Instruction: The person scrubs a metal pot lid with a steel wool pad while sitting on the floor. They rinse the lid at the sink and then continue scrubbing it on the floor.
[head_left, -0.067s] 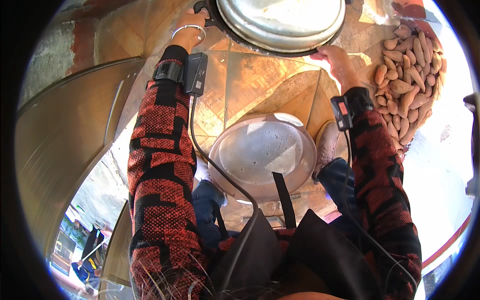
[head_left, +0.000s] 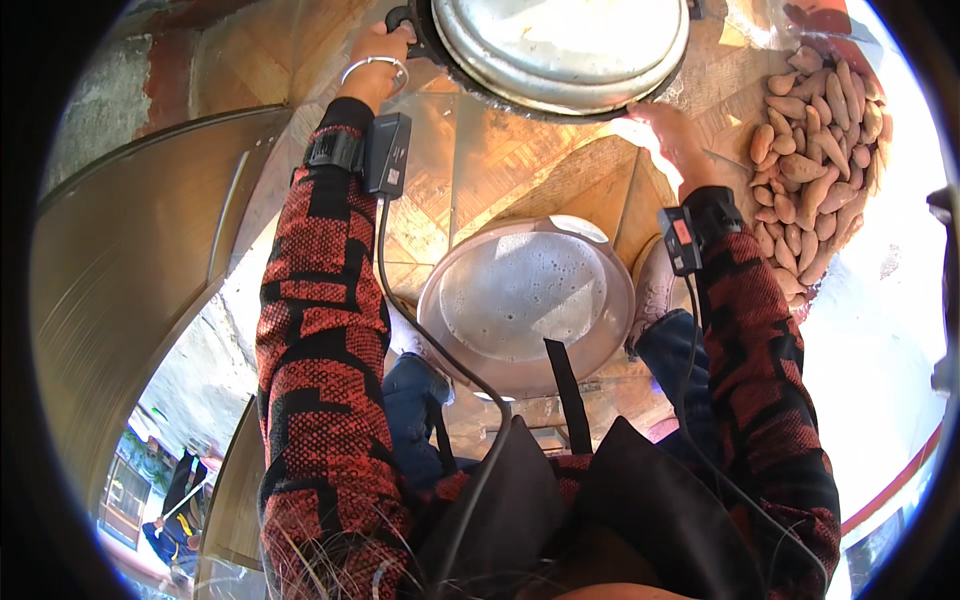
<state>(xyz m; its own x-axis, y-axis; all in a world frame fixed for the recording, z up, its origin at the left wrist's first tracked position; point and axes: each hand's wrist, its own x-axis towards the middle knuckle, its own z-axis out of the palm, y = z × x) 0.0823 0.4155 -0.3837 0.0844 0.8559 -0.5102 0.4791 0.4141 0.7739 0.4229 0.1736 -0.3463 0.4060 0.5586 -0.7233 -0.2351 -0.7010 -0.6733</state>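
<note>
Head view, person standing, looking down. Both arms are extended toward 12 o'clock, each hand on the large round metal pot (head_left: 565, 45) that sits at the top of the frame on a wooden patterned surface (head_left: 500, 160). The left hand (head_left: 378, 55) is at the pot's 9 o'clock side, fingers curled around a dark side handle (head_left: 400, 20); a bangle sits at the wrist. The right hand (head_left: 665, 135) is at the pot's lower rim, about 5 o'clock of the pot, palm against the edge; strong sun glare washes it out, so whether the fingers hook under the rim or lie flat on it cannot be told. Judged step: a two-handed grip on the pot, as for lifting or shifting it. The next move would call for an even grip on both sides and a level carry, since the right-hand hold looks less secure than the handle hold. Directly below the pot, at frame centre, a wide shallow metal basin (head_left: 525, 300) rests on the floor between the person's feet, its inside pale and foamy-looking; a light shoe (head_left: 655, 285) is just beside its 3 o'clock edge. At 2 o'clock, a heap of sweet potatoes (head_left: 815, 160) lies near the right hand, well within the arm's path. At 9 o'clock, a large curved metal sheet (head_left: 130, 280) stands apart from the hands. Black sensor boxes are strapped to both forearms, with cables running down to a dark chest harness (head_left: 560, 500); the left cable hangs over the basin's edge and could snag.
</note>
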